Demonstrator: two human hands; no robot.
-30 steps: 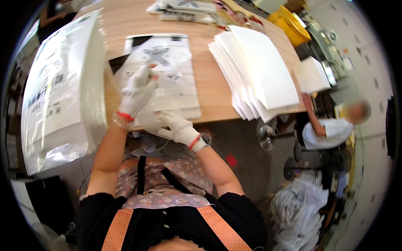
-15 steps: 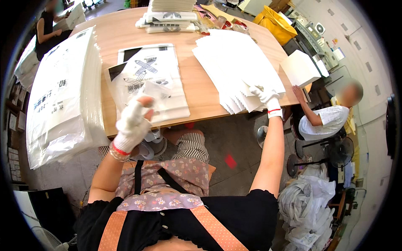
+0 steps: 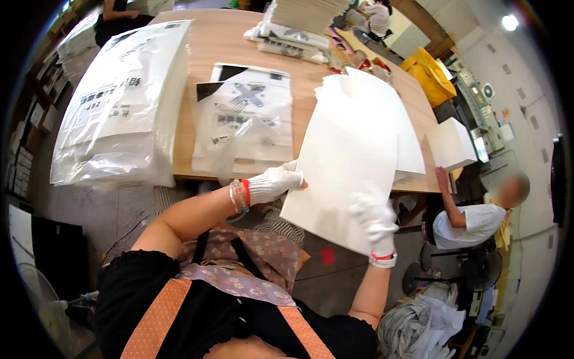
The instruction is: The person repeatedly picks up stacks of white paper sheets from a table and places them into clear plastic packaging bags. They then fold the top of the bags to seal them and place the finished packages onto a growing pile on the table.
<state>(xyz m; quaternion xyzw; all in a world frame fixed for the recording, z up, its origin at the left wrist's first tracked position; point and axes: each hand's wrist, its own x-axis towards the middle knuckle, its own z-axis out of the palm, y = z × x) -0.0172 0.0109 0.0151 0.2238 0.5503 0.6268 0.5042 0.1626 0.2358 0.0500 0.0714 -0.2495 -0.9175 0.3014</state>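
A sheaf of large white paper sheets [image 3: 341,155] hangs over the table's near edge, tilted toward me. My left hand [image 3: 276,182], in a white knit glove with bare fingertips, pinches the sheaf's left edge. Over its lower right part is my right hand [image 3: 373,218], also gloved; motion smears its fingers, and I cannot tell whether they grip the paper. More white sheets [image 3: 409,152] lie on the table under and to the right of the sheaf. Left of these are printed clear plastic bags [image 3: 245,128], with a crumpled clear piece on top.
A tall stack of printed plastic-wrapped packs [image 3: 119,102] covers the left side of the wooden table [image 3: 209,45]. More stacked packs [image 3: 302,24] stand at the back. On the right, a person [image 3: 466,221] sits beside a white block of paper [image 3: 451,143]. A yellow sack [image 3: 427,75] is farther back.
My left hand has moved right from the plastic bags and taken hold of the paper's left edge. The sheaf has come toward me, past the table edge; my right hand has moved nearer.
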